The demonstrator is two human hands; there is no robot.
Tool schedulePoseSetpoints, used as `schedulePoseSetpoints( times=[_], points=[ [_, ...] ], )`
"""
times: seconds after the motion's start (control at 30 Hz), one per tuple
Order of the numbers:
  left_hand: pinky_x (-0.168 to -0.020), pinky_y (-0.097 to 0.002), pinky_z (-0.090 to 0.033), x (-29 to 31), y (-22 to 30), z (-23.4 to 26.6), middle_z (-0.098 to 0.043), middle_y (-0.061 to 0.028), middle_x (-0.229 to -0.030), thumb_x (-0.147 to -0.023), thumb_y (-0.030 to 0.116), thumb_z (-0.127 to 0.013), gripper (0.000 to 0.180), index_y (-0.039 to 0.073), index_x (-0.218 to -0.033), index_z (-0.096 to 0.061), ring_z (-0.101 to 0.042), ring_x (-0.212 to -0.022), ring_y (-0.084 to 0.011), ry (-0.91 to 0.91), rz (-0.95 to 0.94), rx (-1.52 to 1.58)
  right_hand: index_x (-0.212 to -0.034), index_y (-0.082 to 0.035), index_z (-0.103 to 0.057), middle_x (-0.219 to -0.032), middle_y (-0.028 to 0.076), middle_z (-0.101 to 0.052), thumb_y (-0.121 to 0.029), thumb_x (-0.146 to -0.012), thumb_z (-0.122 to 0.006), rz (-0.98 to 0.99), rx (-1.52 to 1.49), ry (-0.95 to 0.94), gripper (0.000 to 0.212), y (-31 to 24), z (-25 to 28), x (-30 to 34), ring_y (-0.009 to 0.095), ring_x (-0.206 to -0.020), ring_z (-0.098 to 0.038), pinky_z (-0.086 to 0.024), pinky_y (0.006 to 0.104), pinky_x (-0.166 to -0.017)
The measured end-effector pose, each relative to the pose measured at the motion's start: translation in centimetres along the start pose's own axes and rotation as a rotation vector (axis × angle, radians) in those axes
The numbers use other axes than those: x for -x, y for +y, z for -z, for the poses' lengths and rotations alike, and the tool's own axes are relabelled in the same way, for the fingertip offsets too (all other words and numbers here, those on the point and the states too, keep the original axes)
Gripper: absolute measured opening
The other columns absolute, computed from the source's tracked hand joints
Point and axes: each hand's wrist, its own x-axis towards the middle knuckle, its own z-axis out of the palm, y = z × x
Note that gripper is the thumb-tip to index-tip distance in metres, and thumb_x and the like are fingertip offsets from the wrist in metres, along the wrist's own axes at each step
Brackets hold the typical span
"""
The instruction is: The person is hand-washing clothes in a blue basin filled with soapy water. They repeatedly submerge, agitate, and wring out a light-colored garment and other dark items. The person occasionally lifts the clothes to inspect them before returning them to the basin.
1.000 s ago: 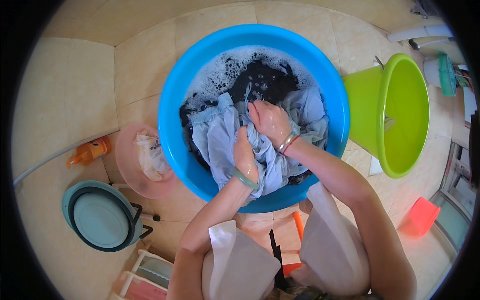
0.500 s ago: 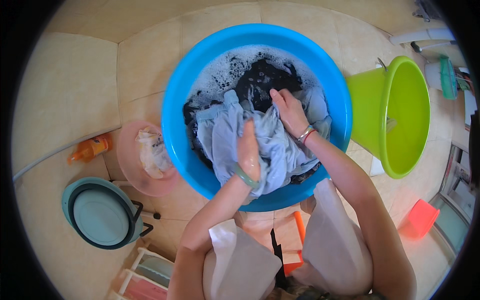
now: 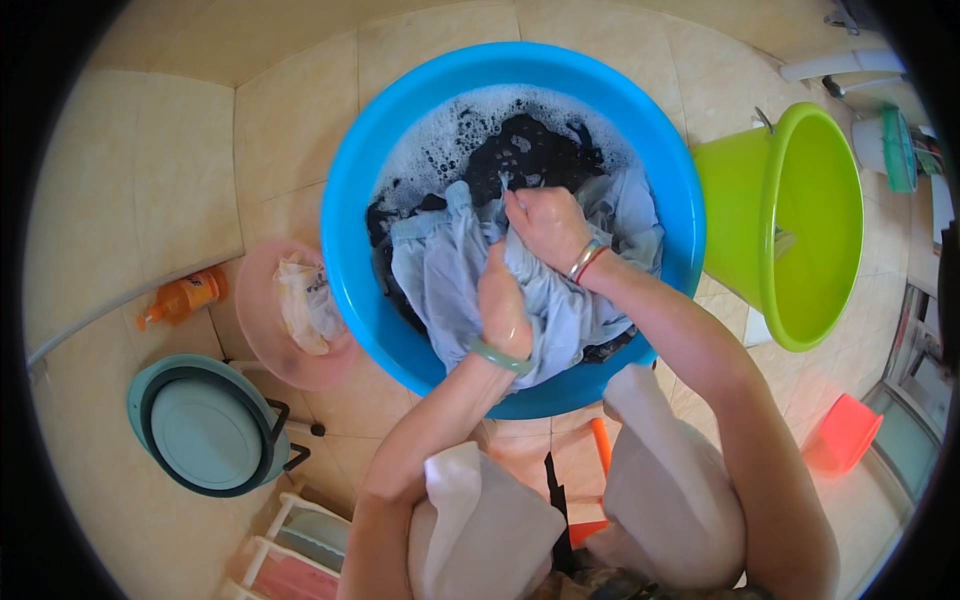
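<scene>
A wet light-blue garment (image 3: 435,265) with a gathered band at one end lies bunched in a large blue basin (image 3: 352,290). My right hand (image 3: 550,225) is closed in a fist on a fold of it, near the basin's middle. Just below and to the left, my left hand (image 3: 503,305), with a green bangle at its wrist, grips the same garment; its fingertips are partly hidden by cloth. Dark cloth (image 3: 530,150) soaks beyond my hands, among white suds (image 3: 420,150).
A lime-green bucket (image 3: 725,205) lies tilted against the basin's right side. To the left are a pink basin (image 3: 265,345) with a plastic bag, an orange bottle (image 3: 185,297) and a grey-green folding basin (image 3: 200,430). A red-orange container (image 3: 845,435) sits at the lower right.
My right hand has moved left and slightly down, toward my left hand, and closed into a fist on the light-blue garment. The left hand has hardly shifted.
</scene>
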Motion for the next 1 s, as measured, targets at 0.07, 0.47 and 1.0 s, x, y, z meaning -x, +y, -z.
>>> schedulePoseSetpoints(
  times=[0.07,0.47,1.0],
  points=[
    [-0.078,-0.0244,-0.050,-0.3,0.2,0.2,-0.063,-0.0030,-0.107,-0.097,0.030,-0.049,0.033,0.003,-0.113,-0.058,-0.061,-0.091,-0.0131,0.070,0.045,-0.203,-0.072,-0.007,-0.058,-0.072,0.016,-0.058,-0.022,-0.088,-0.057,0.011,0.008,0.035,0.022,-0.6,-0.1,0.2,0.037,-0.060,-0.059,-0.049,0.0466,-0.053],
    [-0.076,-0.0241,-0.047,-1.1,-1.7,3.5,-0.060,-0.0007,-0.098,-0.097,0.028,-0.048,0.028,0.006,-0.112,-0.059,-0.056,-0.084,-0.0104,-0.028,-0.086,-0.079,-0.072,-0.006,-0.055,-0.076,0.014,-0.060,-0.021,-0.086,-0.059,0.205,-0.047,-0.035,0.021,-3.2,-0.5,3.5,0.032,-0.058,-0.060,-0.049,0.0398,-0.051],
    [-0.081,-0.0231,-0.047,-0.9,-0.2,3.0,-0.062,-0.0045,-0.102,-0.096,0.026,-0.046,0.032,0.005,-0.117,-0.057,-0.056,-0.099,-0.0128,0.037,0.109,0.087,-0.078,-0.007,-0.059,-0.072,0.012,-0.059,-0.023,-0.087,-0.056,0.187,-0.011,-0.009,0.018,-3.2,-0.6,4.3,0.030,-0.062,-0.061,-0.049,0.0410,-0.052]
  ],
)
